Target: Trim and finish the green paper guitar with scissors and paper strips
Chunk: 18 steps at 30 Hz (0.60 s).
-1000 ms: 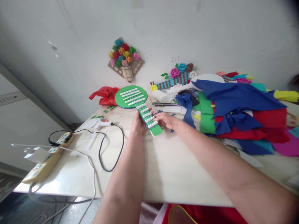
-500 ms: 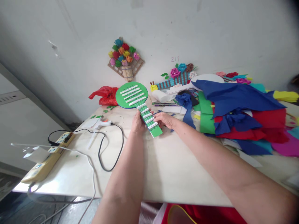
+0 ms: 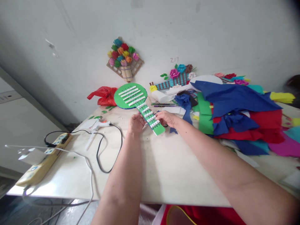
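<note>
A flat handmade toy lute (image 3: 131, 105) of green card is held tilted above the table, its round body pointing away and its neck toward me. White strips cross the body and neck, with thin strings running along them. My left hand (image 3: 136, 124) is closed at the left edge of the neck, its fingertips partly hidden. On the other side, my right hand (image 3: 166, 118) pinches the neck's right edge near the lower white strips. Below it a small dark item shows, too little to name.
To the left lie a white glue gun (image 3: 98, 125) with its black cord and a power strip (image 3: 43, 162). A red plastic bag (image 3: 103, 95) sits at the back. Coloured paper and cloth (image 3: 236, 103) pile up at right. Paper flowers (image 3: 123, 53) hang on the wall.
My left hand has shifted slightly left along the neck's edge, its fingers more curled. The neck's end has moved a little right and up. My right hand keeps its grip.
</note>
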{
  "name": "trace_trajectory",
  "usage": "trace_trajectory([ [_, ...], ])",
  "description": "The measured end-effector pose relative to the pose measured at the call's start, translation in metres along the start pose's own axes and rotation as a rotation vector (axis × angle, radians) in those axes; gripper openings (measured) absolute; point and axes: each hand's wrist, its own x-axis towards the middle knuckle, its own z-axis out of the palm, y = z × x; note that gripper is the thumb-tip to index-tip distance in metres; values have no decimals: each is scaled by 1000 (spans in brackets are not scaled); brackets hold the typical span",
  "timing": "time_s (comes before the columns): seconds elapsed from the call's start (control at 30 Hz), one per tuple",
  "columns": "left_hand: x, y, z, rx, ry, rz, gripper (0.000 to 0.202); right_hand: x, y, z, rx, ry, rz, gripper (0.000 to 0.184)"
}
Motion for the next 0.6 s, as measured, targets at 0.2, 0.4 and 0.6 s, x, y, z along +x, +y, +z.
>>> trace_trajectory([
  [0.2, -2, -1, -4, 53, -154, 17, 55, 2, 1, -5, 146, -30, 30, 9],
  [0.4, -7, -1, -2, 129, -173, 22, 57, 3, 2, -9, 163, -71, 34, 9],
  [0.6, -9, -1, -1, 123, -126, -1, 50, 2, 0, -9, 183, -91, 43, 8],
])
